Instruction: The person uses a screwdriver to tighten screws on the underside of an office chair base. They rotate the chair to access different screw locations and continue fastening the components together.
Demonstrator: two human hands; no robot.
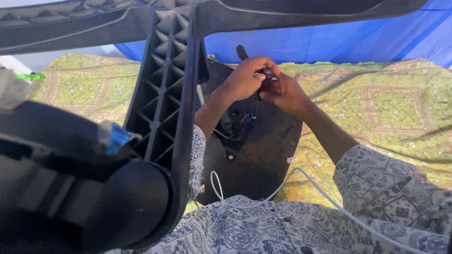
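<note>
A black round chair seat plate (pixel 263 146) lies underside up on a yellow patterned cloth (pixel 376 108). My left hand (pixel 247 77) and my right hand (pixel 282 94) meet above its middle, both closed around the dark handle of a screwdriver (pixel 266 80). The thin shaft (pixel 255 110) points down into the metal mechanism (pixel 235 117) at the plate's centre. A lever (pixel 242 51) sticks up behind my left hand.
A black ribbed chair base leg (pixel 169 89) and a caster wheel (pixel 127 202) fill the left foreground, close to the camera. A white cable (pixel 310 181) trails over my patterned shirt. A blue sheet (pixel 329 44) hangs behind the cloth.
</note>
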